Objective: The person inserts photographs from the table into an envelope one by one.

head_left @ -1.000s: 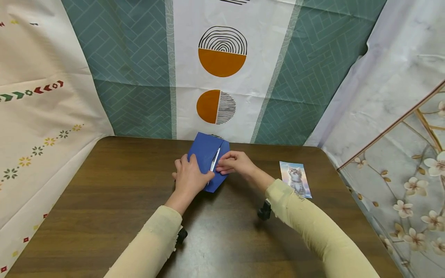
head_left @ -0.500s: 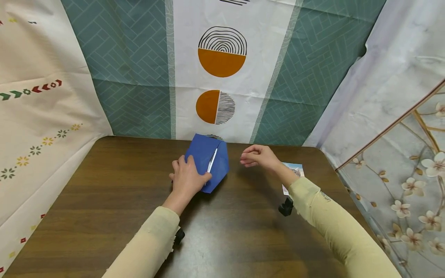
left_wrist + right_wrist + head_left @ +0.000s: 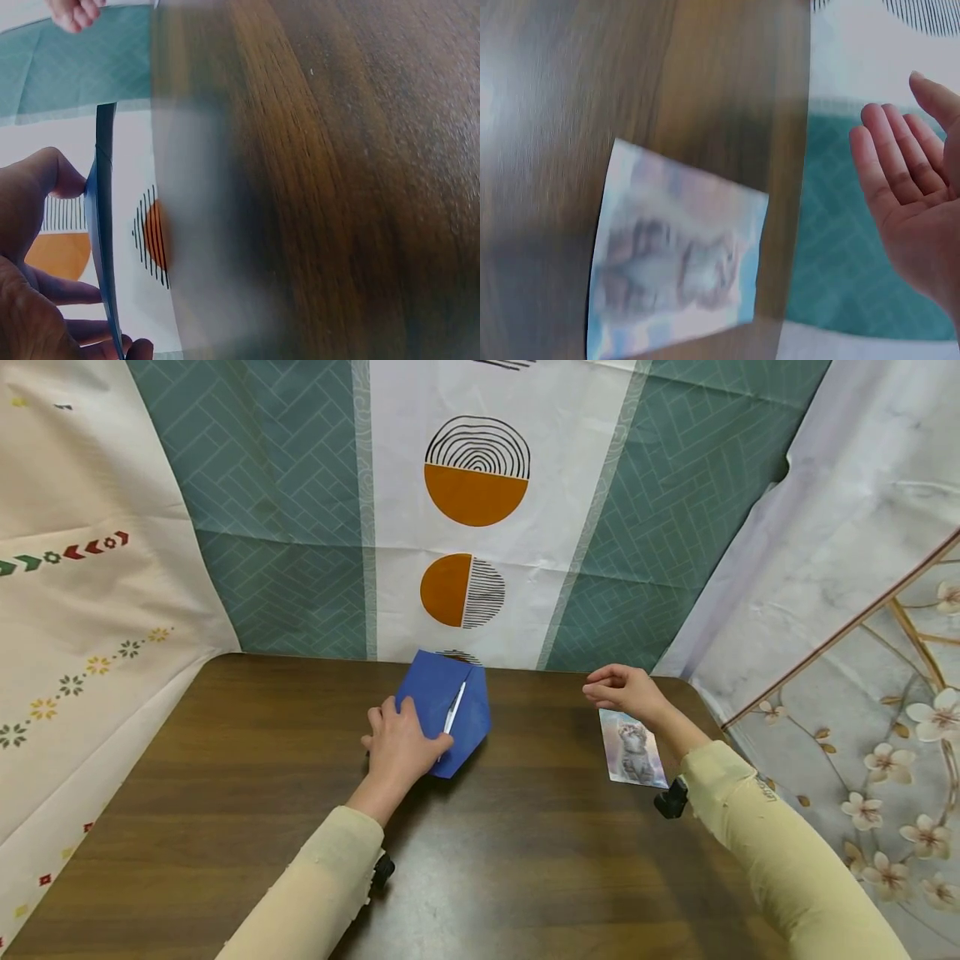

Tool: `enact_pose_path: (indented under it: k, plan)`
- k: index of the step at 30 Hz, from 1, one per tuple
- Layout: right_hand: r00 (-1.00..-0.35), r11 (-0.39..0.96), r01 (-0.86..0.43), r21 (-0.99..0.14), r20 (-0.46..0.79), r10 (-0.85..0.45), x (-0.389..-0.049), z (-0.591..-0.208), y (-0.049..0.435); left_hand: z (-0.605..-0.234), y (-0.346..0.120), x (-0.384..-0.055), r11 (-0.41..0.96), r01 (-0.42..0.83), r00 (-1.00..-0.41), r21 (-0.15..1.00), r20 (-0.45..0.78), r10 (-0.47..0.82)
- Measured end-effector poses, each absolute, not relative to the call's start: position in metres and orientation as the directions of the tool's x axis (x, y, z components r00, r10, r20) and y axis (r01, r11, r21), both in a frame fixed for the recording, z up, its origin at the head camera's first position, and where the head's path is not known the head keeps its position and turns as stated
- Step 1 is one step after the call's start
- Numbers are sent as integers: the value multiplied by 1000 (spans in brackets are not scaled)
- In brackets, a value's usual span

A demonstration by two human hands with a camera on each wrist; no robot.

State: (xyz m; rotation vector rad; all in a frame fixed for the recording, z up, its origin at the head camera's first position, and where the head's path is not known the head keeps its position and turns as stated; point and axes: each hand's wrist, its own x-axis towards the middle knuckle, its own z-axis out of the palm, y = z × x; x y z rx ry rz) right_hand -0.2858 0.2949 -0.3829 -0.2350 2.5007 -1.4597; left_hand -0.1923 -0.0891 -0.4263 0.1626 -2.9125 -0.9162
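My left hand grips a blue envelope by its left side and lower part, thumb on the face near the opening. A narrow white strip shows along the slit beside the envelope's flap. Seen edge-on in the left wrist view, the envelope stands tilted between thumb and fingers. To the right, my right hand hovers by the upper edge of a small kitten picture card. Its fingers are relaxed with nothing in them. The card lies face up and blurred in the right wrist view.
Both things are at the far half of a brown wooden table. Behind its back edge hangs a patterned green and white curtain. A floral cloth drapes along the right side, a cream one along the left.
My right hand has left the envelope's flap and moved right, over to the kitten card. My left hand keeps its grip on the envelope, which has shifted slightly left in view.
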Motion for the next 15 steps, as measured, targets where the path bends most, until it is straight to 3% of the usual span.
enact_pose_path:
  k: [15]
  plan:
    - [-987, 627, -60, -777, -46, -151, -287, -405, 370, -424, -83, -195, 819, -66, -992, 570, 51, -116]
